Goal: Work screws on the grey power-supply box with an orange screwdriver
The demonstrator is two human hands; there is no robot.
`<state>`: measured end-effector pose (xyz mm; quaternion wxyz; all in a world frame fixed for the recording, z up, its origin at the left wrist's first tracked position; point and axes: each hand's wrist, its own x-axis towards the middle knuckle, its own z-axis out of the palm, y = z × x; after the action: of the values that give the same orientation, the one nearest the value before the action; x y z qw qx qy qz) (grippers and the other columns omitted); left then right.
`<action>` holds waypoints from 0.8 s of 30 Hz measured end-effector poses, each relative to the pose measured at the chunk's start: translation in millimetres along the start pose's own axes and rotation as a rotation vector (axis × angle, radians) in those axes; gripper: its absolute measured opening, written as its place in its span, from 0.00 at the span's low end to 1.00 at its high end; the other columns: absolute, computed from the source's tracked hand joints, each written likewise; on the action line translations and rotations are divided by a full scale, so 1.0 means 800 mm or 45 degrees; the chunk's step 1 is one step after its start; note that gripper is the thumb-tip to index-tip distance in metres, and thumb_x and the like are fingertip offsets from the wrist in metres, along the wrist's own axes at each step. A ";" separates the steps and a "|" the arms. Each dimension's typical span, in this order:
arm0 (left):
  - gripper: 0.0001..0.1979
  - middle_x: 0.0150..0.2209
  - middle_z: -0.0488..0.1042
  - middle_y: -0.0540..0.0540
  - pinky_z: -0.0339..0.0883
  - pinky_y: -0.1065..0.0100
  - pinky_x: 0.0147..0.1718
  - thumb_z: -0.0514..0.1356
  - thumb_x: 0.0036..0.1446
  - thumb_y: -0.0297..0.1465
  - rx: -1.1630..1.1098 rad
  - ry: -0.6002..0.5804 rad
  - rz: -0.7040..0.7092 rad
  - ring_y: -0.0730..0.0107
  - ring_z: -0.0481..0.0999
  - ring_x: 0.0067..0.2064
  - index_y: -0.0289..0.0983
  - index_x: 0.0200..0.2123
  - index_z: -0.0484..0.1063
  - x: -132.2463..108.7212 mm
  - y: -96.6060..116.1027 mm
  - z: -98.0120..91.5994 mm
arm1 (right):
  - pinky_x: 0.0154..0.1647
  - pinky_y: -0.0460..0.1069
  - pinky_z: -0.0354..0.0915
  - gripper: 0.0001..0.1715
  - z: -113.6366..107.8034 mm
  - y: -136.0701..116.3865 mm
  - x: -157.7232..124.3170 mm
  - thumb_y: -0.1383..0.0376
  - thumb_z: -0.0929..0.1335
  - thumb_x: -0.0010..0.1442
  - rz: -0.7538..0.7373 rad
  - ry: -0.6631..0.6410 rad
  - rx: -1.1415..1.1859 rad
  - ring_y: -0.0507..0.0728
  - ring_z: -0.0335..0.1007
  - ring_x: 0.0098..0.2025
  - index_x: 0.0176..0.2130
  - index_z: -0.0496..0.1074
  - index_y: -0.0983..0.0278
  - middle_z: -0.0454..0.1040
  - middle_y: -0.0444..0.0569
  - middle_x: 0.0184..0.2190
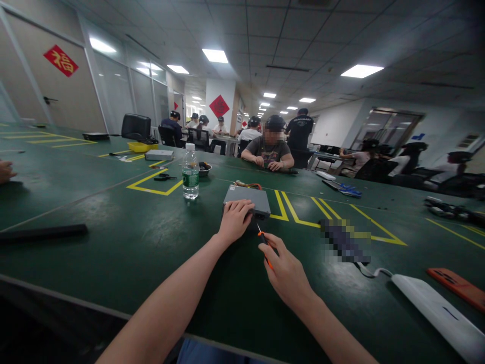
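Observation:
A grey metal box (pixel 248 196) with coloured wires at its far side lies on the green table (pixel 151 263). My left hand (pixel 235 218) rests on the near left part of the box, fingers lying over its top. In my right hand (pixel 282 263) is a screwdriver (pixel 262 237) with an orange and black handle. Its thin shaft points up toward the near side of the box; whether the tip touches is too small to tell. A water bottle (pixel 190 172) stands to the left of the box.
Behind the bottle is a bowl (pixel 204 169). Farther left sit another grey box (pixel 159 154) and a yellow tray (pixel 142 147). A white device (pixel 435 308) and an orange phone (pixel 458 287) lie at right. A black bar (pixel 43 234) lies left. A person (pixel 268 146) sits opposite.

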<state>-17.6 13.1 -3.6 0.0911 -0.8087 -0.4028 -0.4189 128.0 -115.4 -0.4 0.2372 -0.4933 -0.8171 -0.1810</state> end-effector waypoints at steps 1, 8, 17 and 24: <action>0.13 0.51 0.68 0.51 0.52 0.59 0.51 0.51 0.58 0.29 0.000 -0.003 -0.002 0.66 0.62 0.53 0.44 0.47 0.64 0.000 0.000 0.000 | 0.40 0.50 0.67 0.19 0.000 -0.001 0.000 0.76 0.60 0.53 0.004 0.004 -0.031 0.58 0.66 0.46 0.44 0.64 0.65 0.60 0.58 0.50; 0.15 0.52 0.67 0.50 0.51 0.59 0.53 0.51 0.58 0.28 0.012 -0.023 0.020 0.66 0.61 0.55 0.44 0.49 0.63 -0.001 0.001 -0.002 | 0.42 0.53 0.65 0.17 -0.004 -0.019 0.004 0.71 0.62 0.55 0.179 -0.071 0.115 0.59 0.67 0.42 0.46 0.65 0.65 0.65 0.57 0.46; 0.20 0.55 0.64 0.47 0.46 0.56 0.58 0.53 0.55 0.27 0.039 -0.033 0.036 0.64 0.59 0.57 0.41 0.52 0.61 -0.005 0.005 -0.006 | 0.31 0.51 0.63 0.10 -0.006 -0.046 0.016 0.68 0.63 0.55 0.902 0.036 0.614 0.58 0.69 0.33 0.40 0.63 0.64 0.70 0.52 0.34; 0.22 0.55 0.64 0.46 0.47 0.55 0.58 0.54 0.53 0.27 0.025 -0.027 0.030 0.63 0.59 0.57 0.41 0.52 0.60 -0.007 0.008 -0.009 | 0.16 0.42 0.54 0.10 0.010 -0.061 0.035 0.61 0.64 0.53 1.421 0.160 1.457 0.48 0.61 0.19 0.34 0.59 0.62 0.67 0.42 0.24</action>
<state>-19.1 2.3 -1.6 0.0997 -0.8169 -0.3983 -0.4052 71.4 -112.5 6.1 0.5546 -0.6200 -0.4009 0.3838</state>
